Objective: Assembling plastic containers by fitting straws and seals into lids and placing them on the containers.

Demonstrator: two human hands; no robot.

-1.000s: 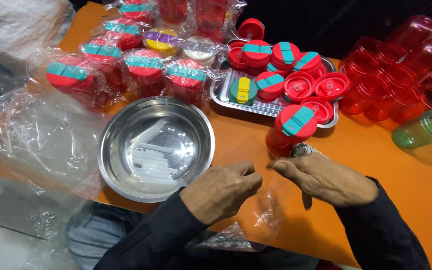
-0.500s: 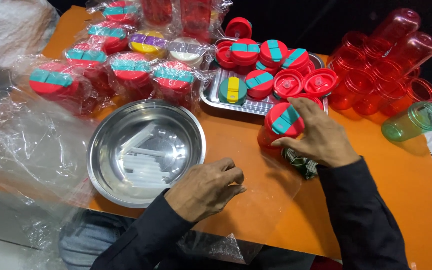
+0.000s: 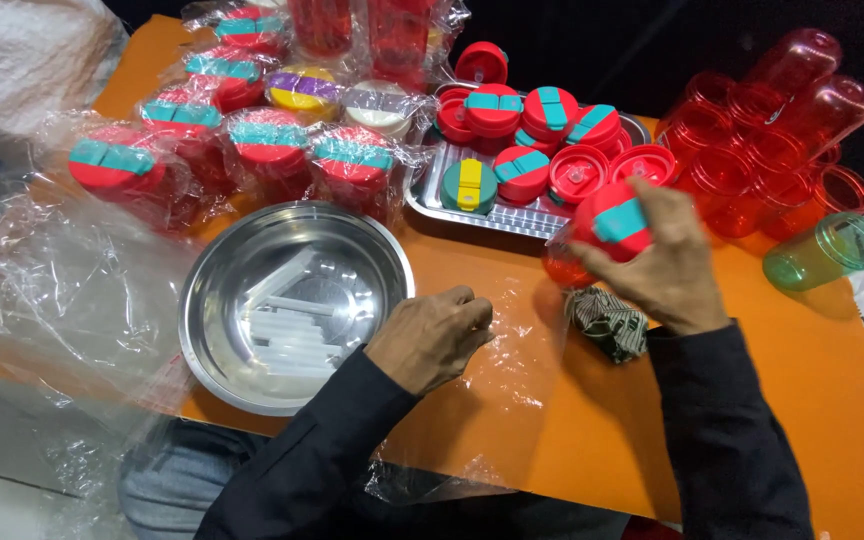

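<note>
We're at an orange table [image 3: 592, 440], mid-batch by the look of it. Far-left area: a cluster of wrapped bottles [image 3: 272, 150] with red lids, already in clear film, so that share looks done. Far-right corner: a pile of bare red bottles [image 3: 772, 150] plus one green bottle [image 3: 824, 252], no lids, not wrapped, so that's what's left. Near-left edge: steel bowl [image 3: 292, 295] with clear straws in it, untouched right now. Metal tray [image 3: 512, 215] at the far middle holds loose flip-top lids [image 3: 542, 140], mostly red and teal. A clear plastic sheet [image 3: 492, 400] lies flat at our near edge. Our right hand [image 3: 657, 265] has fingers curled tight around a capped red bottle [image 3: 607, 225], holding it tilted just above the sheet's far end, beside the tray. Our left hand [image 3: 432, 340] is pinched shut on the sheet's edge. A small folded cloth [image 3: 607, 322] sits under the right hand. We judge this bottle capped, wrap not yet started.
</note>
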